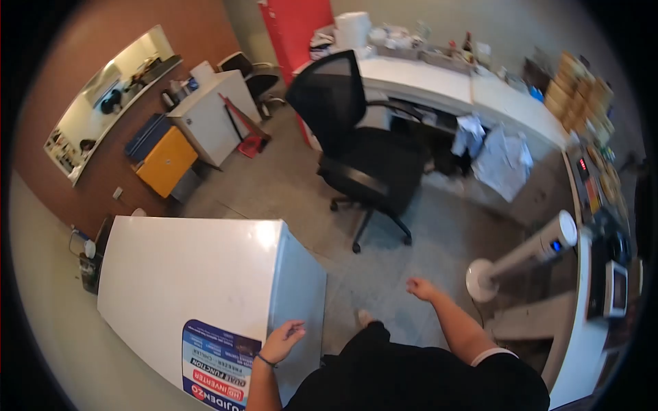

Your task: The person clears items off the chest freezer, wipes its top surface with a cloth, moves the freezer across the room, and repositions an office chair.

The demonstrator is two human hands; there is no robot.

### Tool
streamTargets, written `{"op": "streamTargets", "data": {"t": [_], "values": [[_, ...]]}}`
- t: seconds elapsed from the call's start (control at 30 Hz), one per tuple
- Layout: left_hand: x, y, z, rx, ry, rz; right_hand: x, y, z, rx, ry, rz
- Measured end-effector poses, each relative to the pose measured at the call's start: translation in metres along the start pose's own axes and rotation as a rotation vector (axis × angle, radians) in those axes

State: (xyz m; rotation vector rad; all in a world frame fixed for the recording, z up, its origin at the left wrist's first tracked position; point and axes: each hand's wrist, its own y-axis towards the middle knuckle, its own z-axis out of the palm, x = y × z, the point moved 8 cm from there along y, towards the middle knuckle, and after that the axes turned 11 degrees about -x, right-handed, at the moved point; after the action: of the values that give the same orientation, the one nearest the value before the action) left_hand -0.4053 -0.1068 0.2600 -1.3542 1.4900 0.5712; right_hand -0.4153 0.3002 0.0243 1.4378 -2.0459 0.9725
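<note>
My left hand (282, 340), with a dark band at the wrist, is over the near right edge of a white chest freezer (199, 267). Its fingers are loosely bent and apart, and nothing shows in them. Whether it touches the freezer, I cannot tell. Beside the hand, a blue, white and red label (218, 363) with "Fujidenzo" and "HD Inverter" lettering covers a corner of the lid. My right hand (420, 288) hangs over the grey floor, fingers slightly curled and holding nothing visible. Nearest to it stands a white tower fan (524, 253) with a blue display.
A black office chair (370, 157) stands ahead by a white counter (425, 79) laden with bottles and boxes. White cloths (504, 161) hang from its edge. Further left are a red dustpan (252, 145), a white cabinet (214, 116) and a yellow bin (168, 162).
</note>
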Motion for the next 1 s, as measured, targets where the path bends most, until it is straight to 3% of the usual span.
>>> {"op": "streamTargets", "data": {"t": [0.13, 0.2, 0.27, 0.33, 0.5, 0.67, 0.8, 0.87, 1.0], "values": [[-0.032, 0.079, -0.004, -0.079, 0.113, 0.095, -0.03, 0.032, -0.041, 0.118, -0.15, 0.174], [-0.055, 0.109, -0.016, -0.131, 0.05, 0.065, -0.053, 0.062, -0.076, -0.027, -0.359, 0.299], [-0.049, 0.14, -0.02, -0.132, -0.006, 0.037, -0.076, 0.095, -0.09, -0.062, -0.168, 0.44], [-0.041, 0.173, -0.015, -0.136, -0.07, 0.019, -0.056, 0.121, -0.117, -0.176, -0.187, 0.33], [-0.028, 0.254, 0.03, -0.087, -0.29, -0.026, -0.025, 0.217, -0.173, -0.305, -0.189, 0.321], [-0.033, 0.34, 0.091, 0.013, -0.325, -0.083, 0.03, 0.358, -0.245, -0.45, -0.172, 0.181], [-0.032, 0.407, 0.121, -0.083, -0.291, -0.195, 0.07, 0.466, -0.289, -0.479, -0.175, 0.088], [-0.031, 0.439, 0.133, -0.082, -0.199, -0.217, 0.089, 0.515, -0.313, -0.604, -0.182, -0.081], [-0.035, 0.479, 0.146, -0.242, -0.163, -0.41, 0.124, 0.591, -0.366, -0.68, -0.425, -0.065]]}}
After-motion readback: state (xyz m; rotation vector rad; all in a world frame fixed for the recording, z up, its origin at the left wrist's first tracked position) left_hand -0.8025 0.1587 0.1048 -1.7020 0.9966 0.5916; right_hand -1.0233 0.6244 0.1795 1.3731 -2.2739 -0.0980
